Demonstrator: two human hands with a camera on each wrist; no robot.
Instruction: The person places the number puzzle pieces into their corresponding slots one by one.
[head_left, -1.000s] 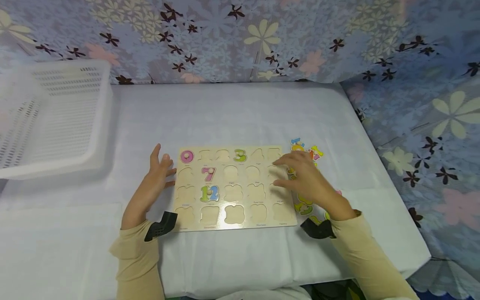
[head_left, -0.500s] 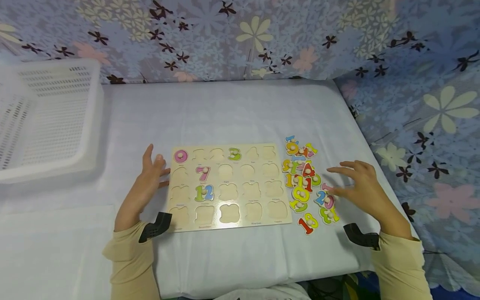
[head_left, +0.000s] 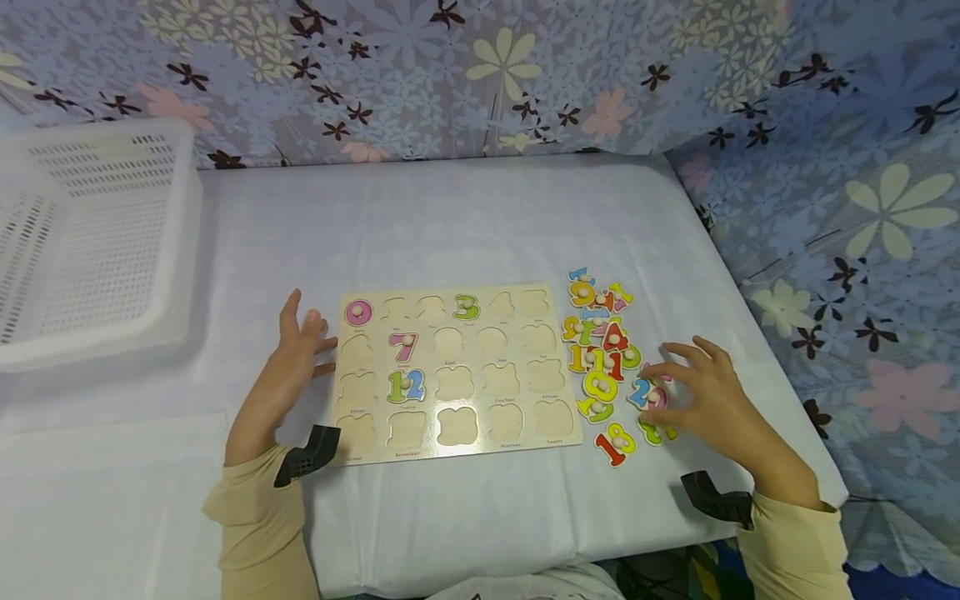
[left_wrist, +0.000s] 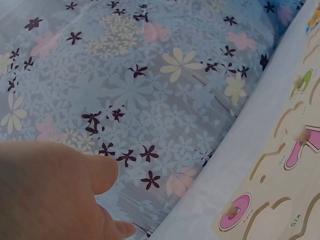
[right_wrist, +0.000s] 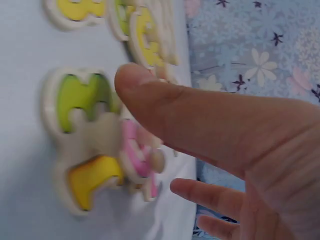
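A wooden number puzzle board (head_left: 480, 404) lies on the white-covered table. The pink 0 (head_left: 358, 312), green 3 (head_left: 466, 307), pink 7 (head_left: 403, 346) and green-blue 12 (head_left: 406, 385) sit in their recesses. My left hand (head_left: 291, 371) is at the board's left edge, fingers spread, holding nothing. Over the right side of the loose pieces, my right hand (head_left: 708, 400) hovers with thumb and fingers apart around a blue-and-pink number piece (head_left: 640, 393). In the right wrist view, a green-and-yellow number piece (right_wrist: 80, 107) lies below the thumb, with a pink piece (right_wrist: 134, 157) behind it.
Several loose number pieces lie heaped right of the board, including a yellow 0 (head_left: 600, 386) and a red-and-yellow 18 (head_left: 615, 444). A white plastic basket (head_left: 176, 250) stands at the back left. Flowered cloth (head_left: 420, 75) hangs behind the table and on its right.
My right hand has moved from over the board's right edge to the right, then slightly back left over the loose pieces. The left hand stays at the board's edge. The head view has shifted slightly.
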